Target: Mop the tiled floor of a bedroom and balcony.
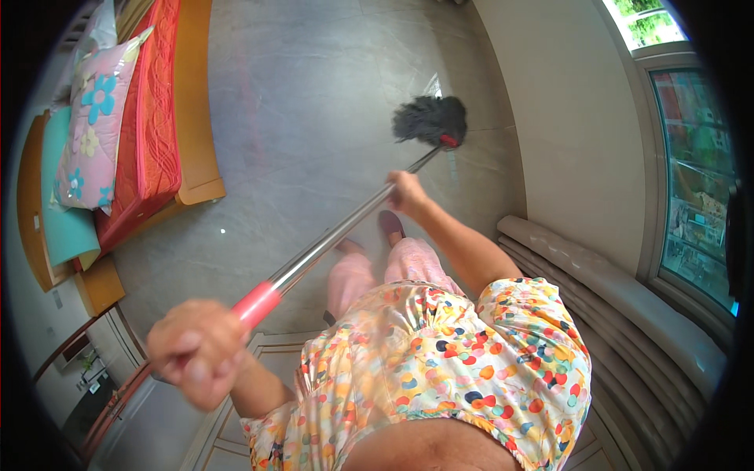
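Observation:
Both my hands are wrapped round the long metal handle of a mop [330, 238]. My left hand [198, 349], slightly blurred, is closed at the top end, by the red grip [257, 306]. Farther down the shaft, my right hand [407, 192] is closed on the bare metal. The handle slants away from me to the far right. At its end, a dark grey shaggy mop head [430, 120] with a red joint rests on the grey floor [314, 102], near the right wall.
At the left stands a wooden bed [200, 110] with a red mattress [157, 118] and a flowered pillow [94, 118]. Rolled grey sheets [597, 267] lie along the right wall [573, 118] below a window [695, 180]. My feet [390, 226] stand just short of the mop head.

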